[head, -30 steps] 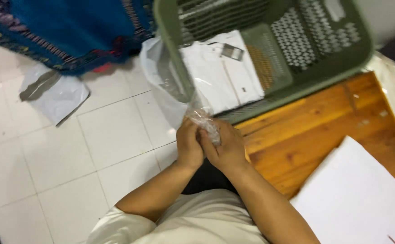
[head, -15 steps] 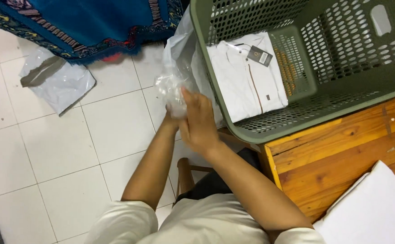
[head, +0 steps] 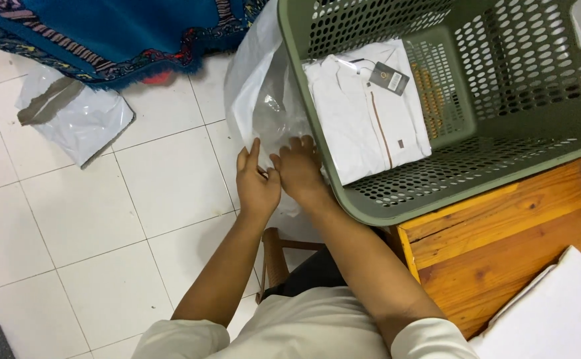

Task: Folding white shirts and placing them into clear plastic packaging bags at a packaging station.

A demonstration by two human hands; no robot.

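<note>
You pinch the thin clear plastic bag [head: 267, 110] with both hands, left hand [head: 256, 183] and right hand [head: 298, 169] closed on its lower edge, so it hangs beside the perforated green plastic basket [head: 476, 179].

White tiled floor [head: 91, 252], grey mailer bag [head: 78, 119] lying on it; wooden table [head: 503, 233], green perforated basket [head: 503, 133] on it

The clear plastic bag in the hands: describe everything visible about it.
The clear plastic bag is thin, see-through film, glossy and creased, whitish where it folds. It stands up loosely beside the outer wall of the green perforated basket, above the white tiled floor. The left hand and right hand both grip its lower edge, fingers pressed into the film. Whether anything is inside cannot be told.
</note>
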